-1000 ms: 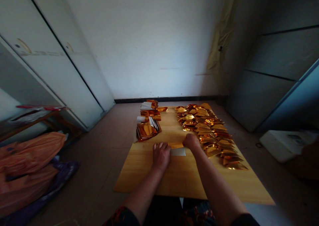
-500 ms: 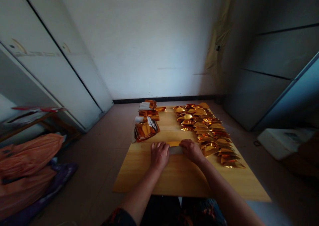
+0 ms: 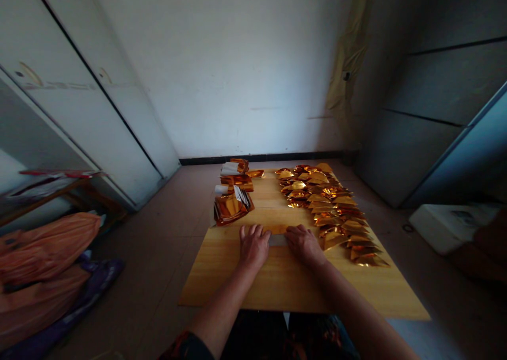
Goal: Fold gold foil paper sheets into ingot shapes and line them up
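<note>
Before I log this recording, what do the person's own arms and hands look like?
The left hand and right hand are bare, without gloves. A dark sleeve with reddish patterning shows on the left arm; none shows on the right arm.

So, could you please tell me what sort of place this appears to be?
Probably a plain indoor room, perhaps in a home, doubling as a workspace: a tall pale cabinet stands at left, and a wooden board carries many shiny gold-coloured pieces.

Single view from my head, forward and down: my left hand (image 3: 254, 247), right hand (image 3: 306, 245) near, wall (image 3: 237, 58) beyond.
</note>
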The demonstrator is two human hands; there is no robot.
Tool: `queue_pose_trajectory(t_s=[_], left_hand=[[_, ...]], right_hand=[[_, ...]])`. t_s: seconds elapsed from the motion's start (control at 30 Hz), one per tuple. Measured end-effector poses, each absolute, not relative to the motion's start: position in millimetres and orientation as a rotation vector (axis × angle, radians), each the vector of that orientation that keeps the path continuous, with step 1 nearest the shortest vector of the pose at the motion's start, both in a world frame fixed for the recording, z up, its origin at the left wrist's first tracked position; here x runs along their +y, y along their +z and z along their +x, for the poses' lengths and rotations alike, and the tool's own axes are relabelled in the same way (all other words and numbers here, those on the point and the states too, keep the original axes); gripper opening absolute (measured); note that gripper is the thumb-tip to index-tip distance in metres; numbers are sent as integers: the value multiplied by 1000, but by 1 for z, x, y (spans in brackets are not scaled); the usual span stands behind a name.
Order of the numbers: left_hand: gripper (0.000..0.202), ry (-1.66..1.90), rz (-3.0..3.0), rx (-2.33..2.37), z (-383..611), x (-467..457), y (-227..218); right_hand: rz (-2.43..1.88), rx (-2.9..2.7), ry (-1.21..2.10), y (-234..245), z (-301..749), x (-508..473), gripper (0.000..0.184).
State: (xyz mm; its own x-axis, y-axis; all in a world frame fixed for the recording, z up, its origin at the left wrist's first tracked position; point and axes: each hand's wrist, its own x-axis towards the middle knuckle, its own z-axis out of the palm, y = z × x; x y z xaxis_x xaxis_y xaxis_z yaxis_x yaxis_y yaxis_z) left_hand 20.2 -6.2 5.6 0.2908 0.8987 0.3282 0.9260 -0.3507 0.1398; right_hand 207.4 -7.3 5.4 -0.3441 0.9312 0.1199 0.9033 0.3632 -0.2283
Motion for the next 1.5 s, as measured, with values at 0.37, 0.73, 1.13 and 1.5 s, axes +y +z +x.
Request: queue_pose_trajectory(t_s=[0.37,0.73,1.13,1.5], left_hand=[[33,-632,-2857,-1477,28,-4,1],[21,-579,-2752,-1429,28,2,-4],[11,-568,-2696,-1519,39,-8,6],[6,-729,-2550,-1506,45,-10,-7]], right_hand=[[-1512,-2436,294,11,219,-1,27],[-1291,-2478,405,4,237,5,32],[-1340,-2374,273,-6,229,8,19],[-1119,-2313,403,-11,239,19,23]])
